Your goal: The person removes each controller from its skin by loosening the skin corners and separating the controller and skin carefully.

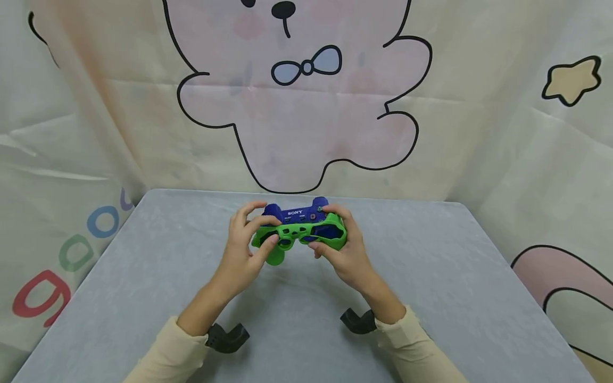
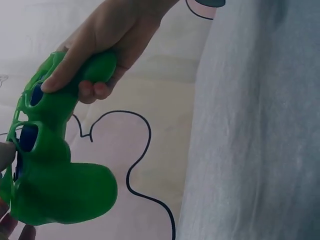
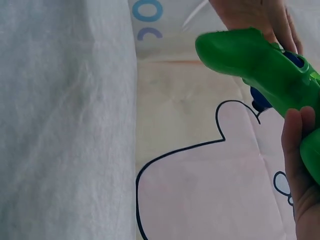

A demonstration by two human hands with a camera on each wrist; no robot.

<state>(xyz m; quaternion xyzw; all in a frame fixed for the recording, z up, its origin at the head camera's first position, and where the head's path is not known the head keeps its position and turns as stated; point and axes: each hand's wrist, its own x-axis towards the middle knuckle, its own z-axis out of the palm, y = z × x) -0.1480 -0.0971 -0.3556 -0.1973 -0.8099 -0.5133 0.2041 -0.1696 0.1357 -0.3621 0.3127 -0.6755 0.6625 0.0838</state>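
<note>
A blue game controller (image 1: 295, 214) marked SONY is held above the table, partly inside a green silicone cover (image 1: 293, 231). The cover wraps the lower part and the handles; the controller's upper face shows above its edge. My left hand (image 1: 243, 250) pinches the cover's left side, thumb on the front and fingers at the upper edge. Around the right handle, my right hand (image 1: 348, 254) grips cover and controller, thumb low and a finger near the face buttons. In the left wrist view the green cover (image 2: 60, 150) shows its handles, with blue in the openings.
A grey cloth-covered table (image 1: 297, 330) lies beneath the hands. Behind it hangs a pale curtain (image 1: 455, 133) with a cartoon figure, and printed fabric stands at both sides. Each wrist bears a black mount (image 1: 227, 339).
</note>
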